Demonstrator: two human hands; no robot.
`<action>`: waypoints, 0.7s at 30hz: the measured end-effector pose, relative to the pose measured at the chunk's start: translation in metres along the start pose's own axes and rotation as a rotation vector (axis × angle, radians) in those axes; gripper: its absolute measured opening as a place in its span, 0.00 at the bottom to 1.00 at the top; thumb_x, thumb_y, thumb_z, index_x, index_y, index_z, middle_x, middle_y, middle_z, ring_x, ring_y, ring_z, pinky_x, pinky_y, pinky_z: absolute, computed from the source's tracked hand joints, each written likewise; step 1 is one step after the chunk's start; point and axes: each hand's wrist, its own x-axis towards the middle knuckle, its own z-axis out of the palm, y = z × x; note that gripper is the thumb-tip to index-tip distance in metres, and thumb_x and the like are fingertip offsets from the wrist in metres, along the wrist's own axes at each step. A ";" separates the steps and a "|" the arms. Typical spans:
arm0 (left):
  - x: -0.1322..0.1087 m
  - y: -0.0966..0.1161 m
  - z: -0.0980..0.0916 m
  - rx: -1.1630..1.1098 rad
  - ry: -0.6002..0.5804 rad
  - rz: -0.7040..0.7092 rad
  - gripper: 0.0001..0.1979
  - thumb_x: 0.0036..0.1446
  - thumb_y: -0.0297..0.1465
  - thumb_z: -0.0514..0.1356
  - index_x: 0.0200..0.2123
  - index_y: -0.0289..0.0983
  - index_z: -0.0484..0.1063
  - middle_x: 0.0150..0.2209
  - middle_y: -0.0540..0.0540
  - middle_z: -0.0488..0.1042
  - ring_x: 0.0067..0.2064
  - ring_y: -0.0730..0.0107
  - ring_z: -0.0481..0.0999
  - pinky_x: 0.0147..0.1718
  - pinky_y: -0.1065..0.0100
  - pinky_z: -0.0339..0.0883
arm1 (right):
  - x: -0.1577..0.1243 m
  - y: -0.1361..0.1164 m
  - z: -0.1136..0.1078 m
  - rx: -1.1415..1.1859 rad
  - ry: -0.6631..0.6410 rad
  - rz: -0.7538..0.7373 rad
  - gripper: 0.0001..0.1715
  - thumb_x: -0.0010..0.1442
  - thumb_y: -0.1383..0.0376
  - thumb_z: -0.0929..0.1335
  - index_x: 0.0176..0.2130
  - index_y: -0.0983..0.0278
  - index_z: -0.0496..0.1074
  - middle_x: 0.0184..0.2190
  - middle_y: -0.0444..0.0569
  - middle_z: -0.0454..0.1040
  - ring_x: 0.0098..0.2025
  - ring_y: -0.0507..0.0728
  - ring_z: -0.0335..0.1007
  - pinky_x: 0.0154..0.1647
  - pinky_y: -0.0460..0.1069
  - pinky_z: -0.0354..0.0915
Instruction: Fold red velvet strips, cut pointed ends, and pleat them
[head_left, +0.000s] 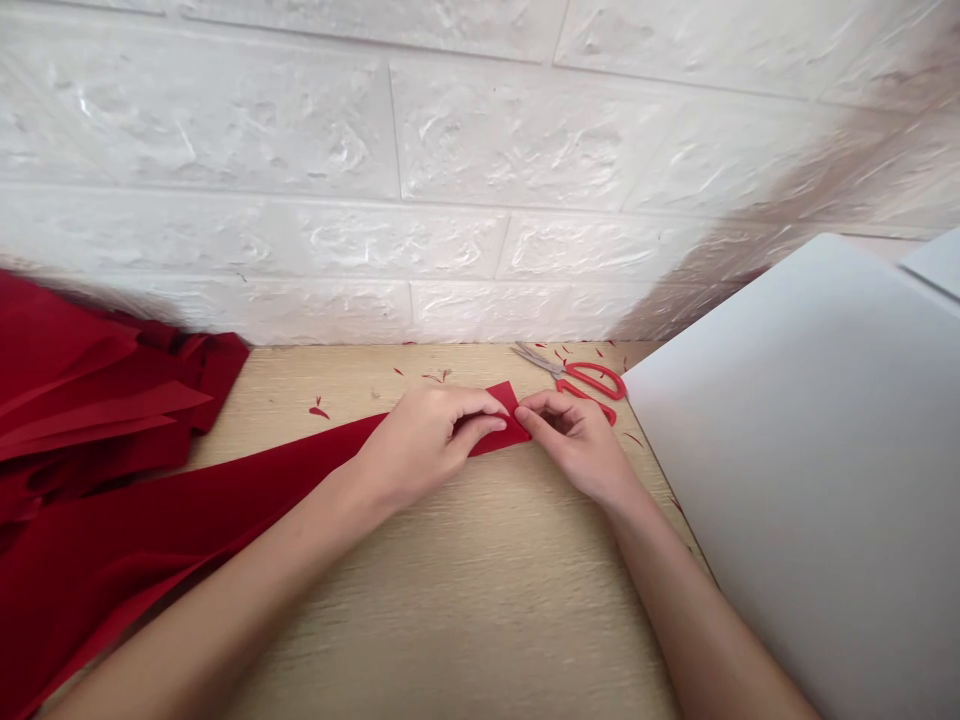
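A long strip of red fabric (pixel 300 465) runs from the left across the wooden table to its narrow end between my hands. My left hand (pixel 435 435) pinches this strip near its end, thumb and forefinger curled together. At the strip's tip, my right hand (pixel 574 435) grips the edge between thumb and fingertips. Just behind my right hand lies a pair of scissors (pixel 592 380) with red handles, its blades pointing to the back left. Part of one handle loop is hidden by the hand.
A heap of red fabric (pixel 97 370) is piled at the left. Small red scraps (pixel 319 410) are scattered over the wooden table (pixel 480 600). A large white panel (pixel 810 430) stands at the right. A white brick-patterned wall (pixel 450 150) rises behind the table.
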 end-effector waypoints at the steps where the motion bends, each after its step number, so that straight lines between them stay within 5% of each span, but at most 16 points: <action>1: 0.000 0.001 0.000 0.012 0.007 -0.010 0.09 0.66 0.29 0.60 0.38 0.39 0.81 0.38 0.51 0.84 0.36 0.69 0.82 0.37 0.69 0.68 | 0.000 0.000 0.002 0.023 0.020 -0.016 0.13 0.61 0.55 0.70 0.34 0.61 0.78 0.29 0.46 0.79 0.30 0.54 0.71 0.31 0.48 0.67; 8: 0.001 0.000 0.000 0.001 0.107 -0.093 0.06 0.64 0.30 0.62 0.42 0.39 0.78 0.41 0.52 0.84 0.40 0.71 0.82 0.41 0.71 0.70 | -0.005 -0.002 0.013 0.119 0.133 -0.112 0.08 0.61 0.59 0.71 0.33 0.61 0.78 0.29 0.46 0.79 0.29 0.53 0.72 0.30 0.47 0.68; 21: 0.000 -0.001 0.000 -0.056 0.191 -0.115 0.04 0.63 0.29 0.62 0.39 0.39 0.79 0.44 0.50 0.83 0.46 0.68 0.81 0.45 0.69 0.72 | -0.009 -0.003 0.015 0.073 0.130 -0.209 0.07 0.64 0.63 0.70 0.34 0.61 0.77 0.29 0.44 0.78 0.29 0.50 0.73 0.30 0.45 0.69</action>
